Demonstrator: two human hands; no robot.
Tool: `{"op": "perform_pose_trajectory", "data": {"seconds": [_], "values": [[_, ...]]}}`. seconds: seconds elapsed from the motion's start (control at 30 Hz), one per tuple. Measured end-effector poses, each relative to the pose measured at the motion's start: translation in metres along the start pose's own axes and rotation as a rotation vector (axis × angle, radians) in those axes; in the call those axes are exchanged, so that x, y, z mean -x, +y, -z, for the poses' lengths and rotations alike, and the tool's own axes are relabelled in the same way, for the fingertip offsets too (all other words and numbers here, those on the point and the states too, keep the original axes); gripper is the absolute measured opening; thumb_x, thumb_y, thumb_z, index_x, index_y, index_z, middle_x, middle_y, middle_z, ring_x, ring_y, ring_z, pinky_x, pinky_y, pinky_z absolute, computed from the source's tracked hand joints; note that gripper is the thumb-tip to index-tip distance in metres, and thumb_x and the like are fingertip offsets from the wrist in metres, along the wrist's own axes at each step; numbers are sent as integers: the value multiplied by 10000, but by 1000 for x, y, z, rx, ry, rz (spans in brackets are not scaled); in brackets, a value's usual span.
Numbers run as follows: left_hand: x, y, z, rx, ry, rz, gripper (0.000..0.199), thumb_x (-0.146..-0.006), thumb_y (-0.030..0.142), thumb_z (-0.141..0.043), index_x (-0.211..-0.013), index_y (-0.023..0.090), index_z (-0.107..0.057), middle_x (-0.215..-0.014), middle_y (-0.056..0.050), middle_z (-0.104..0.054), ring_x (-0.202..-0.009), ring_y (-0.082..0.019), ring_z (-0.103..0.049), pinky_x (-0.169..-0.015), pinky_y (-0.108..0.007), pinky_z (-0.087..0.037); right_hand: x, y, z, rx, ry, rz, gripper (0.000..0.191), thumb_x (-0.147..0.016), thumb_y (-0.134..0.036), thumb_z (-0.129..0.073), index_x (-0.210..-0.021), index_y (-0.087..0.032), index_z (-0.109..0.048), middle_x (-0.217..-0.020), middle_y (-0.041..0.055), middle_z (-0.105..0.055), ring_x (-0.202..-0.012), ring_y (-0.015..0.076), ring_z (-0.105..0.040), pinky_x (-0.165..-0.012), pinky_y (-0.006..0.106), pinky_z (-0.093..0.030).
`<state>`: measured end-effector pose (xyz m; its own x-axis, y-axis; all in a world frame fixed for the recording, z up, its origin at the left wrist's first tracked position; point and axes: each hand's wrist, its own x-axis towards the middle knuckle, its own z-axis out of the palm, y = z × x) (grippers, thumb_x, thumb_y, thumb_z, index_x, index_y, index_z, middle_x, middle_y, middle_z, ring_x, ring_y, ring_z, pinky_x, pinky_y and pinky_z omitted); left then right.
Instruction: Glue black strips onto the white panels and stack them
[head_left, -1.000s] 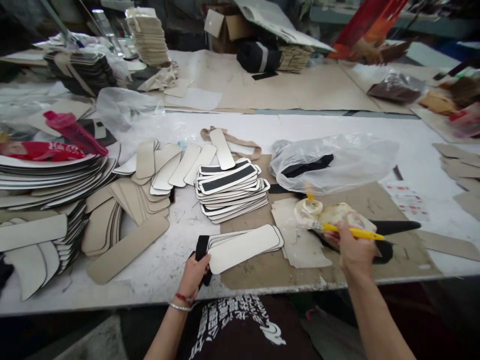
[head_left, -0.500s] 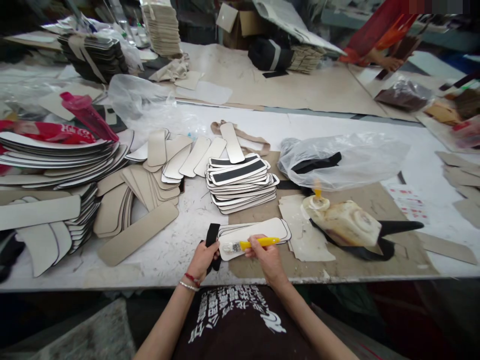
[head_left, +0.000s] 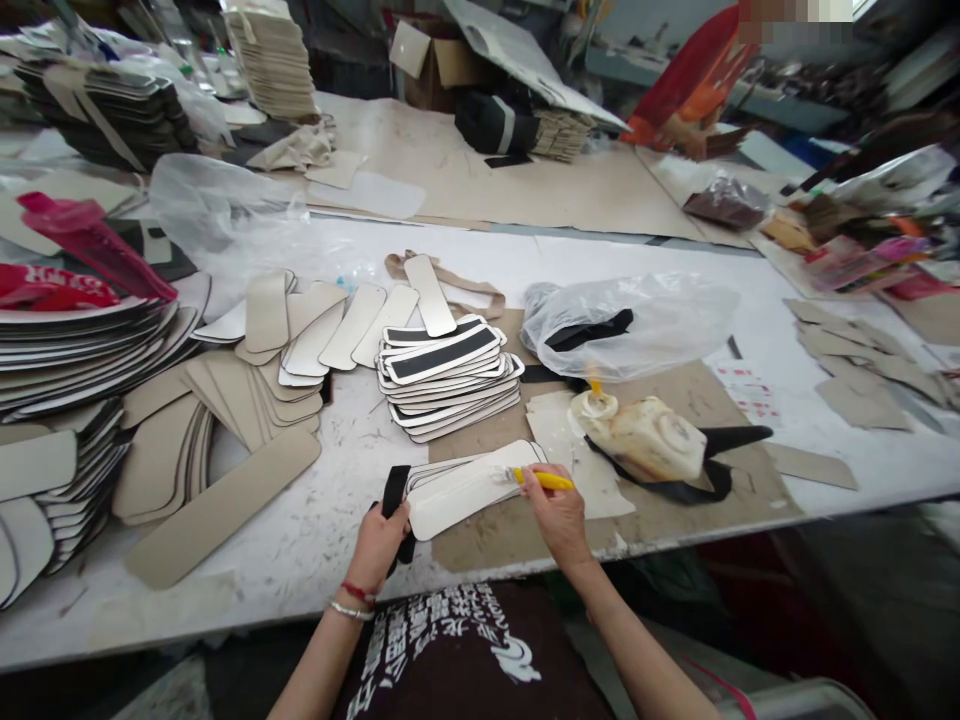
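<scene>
My right hand (head_left: 556,512) is closed round a yellow-handled brush (head_left: 551,480), its bristles on the upper face of a long white panel (head_left: 461,497). That panel lies on top of a few similar ones near the table's front edge. At the panel's left end, my left hand (head_left: 380,545) grips a black strip (head_left: 395,490), fingers closed. Just behind is a stack of white panels (head_left: 454,395), the upper ones with black strips on them. A stained plastic container (head_left: 649,437) lies to the right, next to a small round pot (head_left: 594,408) with something yellow in it.
Beige and white pieces (head_left: 225,410) lie fanned out on the left. A clear plastic bag (head_left: 637,320) with black material rests at the centre right. A pink object (head_left: 94,240) is at far left. Across the table, another person's hand (head_left: 690,138) shows beside an orange sleeve.
The brush in my right hand has moved along the panel, away from my left hand towards the far right end. The whole view has shifted and tilted. My left hand still grips the black strip.
</scene>
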<state>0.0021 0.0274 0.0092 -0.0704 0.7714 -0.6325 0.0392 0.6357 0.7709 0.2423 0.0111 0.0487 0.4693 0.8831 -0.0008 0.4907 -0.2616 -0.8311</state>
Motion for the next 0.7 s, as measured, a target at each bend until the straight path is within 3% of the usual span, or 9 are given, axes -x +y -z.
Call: {"op": "perform_pose_trajectory", "data": {"seconds": [0.23,0.43,0.57,0.7], "values": [[-1,-4,-3,-35,28,8,431,-570,523,-604,-703,118,-539,-480,50,-453,-461,-101,-384,-474,-237,-286,-21,13,25,191,96,189,243,-808,-376,-460,-783,-169,-586,-775,50,-546,-725,154,-529,-712,306,-437],[-2,-5,-3,-74,32,13,457,-587,542,-584,-727,108,-554,-475,43,-447,-470,-106,-376,-475,-240,-285,-27,6,37,222,128,366,163,-819,-288,-461,-803,-175,-579,-769,56,-551,-752,159,-528,-729,326,-453],[0,-3,-2,-104,28,-6,455,-612,538,-570,-741,101,-565,-481,40,-447,-471,-103,-373,-475,-242,-284,-23,5,38,228,73,416,130,-819,-240,-465,-855,-179,-575,-807,63,-547,-788,159,-535,-742,318,-462],[0,-1,-5,-98,21,0,466,-597,547,-578,-738,103,-566,-472,43,-446,-463,-103,-375,-471,-242,-289,-4,-1,20,239,-69,414,144,-830,-213,-442,-859,-181,-580,-807,65,-534,-768,150,-533,-717,298,-467]]}}
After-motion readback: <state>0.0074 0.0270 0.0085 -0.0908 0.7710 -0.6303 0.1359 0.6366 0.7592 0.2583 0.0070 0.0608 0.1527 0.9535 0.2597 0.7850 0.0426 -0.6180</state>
